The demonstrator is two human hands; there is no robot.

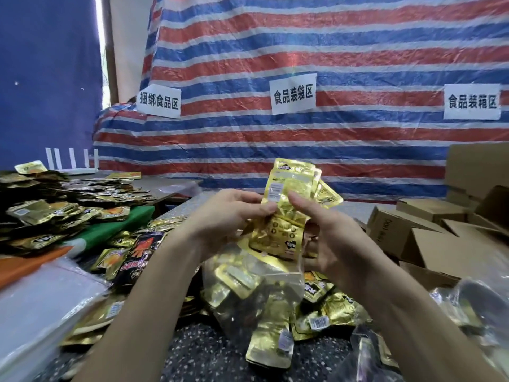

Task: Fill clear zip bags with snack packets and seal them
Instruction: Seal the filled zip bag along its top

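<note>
The left hand (231, 213) and the right hand (330, 238) both grip one bunch of shiny gold foil snack packets (292, 186), fingers curled tight round it, just above the clear plastic zip bag (248, 293). The bag has gold packets inside. Under the bag is the dark speckled worktop (198, 351). Brown cardboard boxes (413, 232) sit right of the bag.

Makeshift food-packing station: zone signs (292, 93), cartons (413, 232)

surface: speckled table (203, 354) | heaped: gold snack packets (330, 315) | right side: cardboard boxes (396, 230)
</note>
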